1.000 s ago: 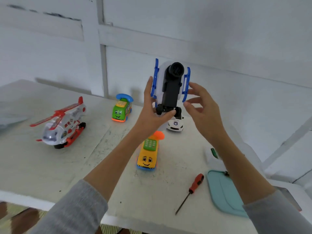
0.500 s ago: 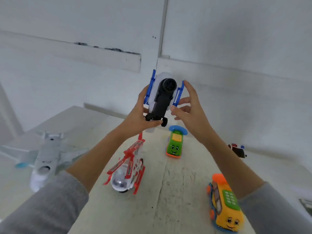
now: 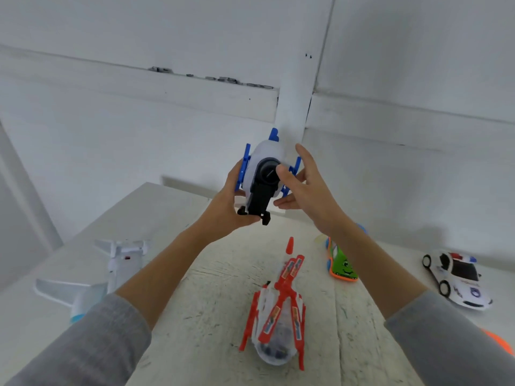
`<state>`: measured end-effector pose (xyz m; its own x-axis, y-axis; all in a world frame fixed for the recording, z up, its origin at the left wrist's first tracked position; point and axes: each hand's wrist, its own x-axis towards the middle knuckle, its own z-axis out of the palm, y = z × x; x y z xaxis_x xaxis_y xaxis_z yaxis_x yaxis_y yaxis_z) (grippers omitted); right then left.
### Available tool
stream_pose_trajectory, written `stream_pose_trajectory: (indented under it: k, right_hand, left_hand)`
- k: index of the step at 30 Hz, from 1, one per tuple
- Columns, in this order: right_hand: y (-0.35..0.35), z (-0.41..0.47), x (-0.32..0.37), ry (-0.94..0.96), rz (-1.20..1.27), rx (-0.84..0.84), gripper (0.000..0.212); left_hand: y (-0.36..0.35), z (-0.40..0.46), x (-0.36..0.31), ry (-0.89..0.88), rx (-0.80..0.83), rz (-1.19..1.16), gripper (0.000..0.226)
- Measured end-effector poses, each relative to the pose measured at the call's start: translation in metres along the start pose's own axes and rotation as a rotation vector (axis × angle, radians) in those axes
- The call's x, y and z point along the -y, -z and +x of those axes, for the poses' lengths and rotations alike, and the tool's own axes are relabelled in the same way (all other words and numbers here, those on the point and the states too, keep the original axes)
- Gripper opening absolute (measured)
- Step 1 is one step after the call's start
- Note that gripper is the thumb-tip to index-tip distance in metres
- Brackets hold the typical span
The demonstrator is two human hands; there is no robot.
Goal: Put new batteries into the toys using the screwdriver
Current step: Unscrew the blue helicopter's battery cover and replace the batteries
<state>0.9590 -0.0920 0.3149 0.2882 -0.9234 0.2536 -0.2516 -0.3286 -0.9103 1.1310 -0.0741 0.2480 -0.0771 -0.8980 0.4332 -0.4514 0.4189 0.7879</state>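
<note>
A blue and white helicopter (image 3: pixel 262 174) is held above the tabletop (image 3: pixel 211 302), its black plastic underside facing the viewer. The left hand (image 3: pixel 225 207) grips its tail end; the right hand (image 3: pixel 303 188), fingers relaxed, thumbs its round black wheel. Best held steady while hunting the battery cover's screw.

blue toy helicopter (image 3: pixel 260 174): smooth plastic, white and blue, with a matt black belly
red toy helicopter (image 3: pixel 278 316): shiny plastic with a see-through nose
police car (image 3: pixel 457 277): glossy white plastic
toy plane (image 3: pixel 111 268): smooth pale plastic
desk (image 3: pixel 211 288): rough, scratched white paint
sleeves (image 3: pixel 92 346): soft grey cloth
wall (image 3: pixel 139 129): matt white painted boards
</note>
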Motion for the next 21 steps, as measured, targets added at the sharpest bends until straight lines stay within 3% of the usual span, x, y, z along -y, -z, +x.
stream_pose_trajectory:
  k: [8,13,21]
  right_hand:
    - [-0.021,0.029,-0.029,-0.188,0.107,0.095,0.064]
    - [-0.027,0.036,-0.045,-0.167,0.103,0.161,0.063]
    - [-0.029,0.047,-0.063,-0.063,-0.127,0.222,0.068]
  left_hand:
    - [0.022,0.006,0.016,0.147,0.086,-0.165,0.071]
    - [0.025,0.014,0.027,0.169,0.12,-0.177,0.07]
    - [0.032,0.028,0.039,0.264,0.119,-0.346,0.031]
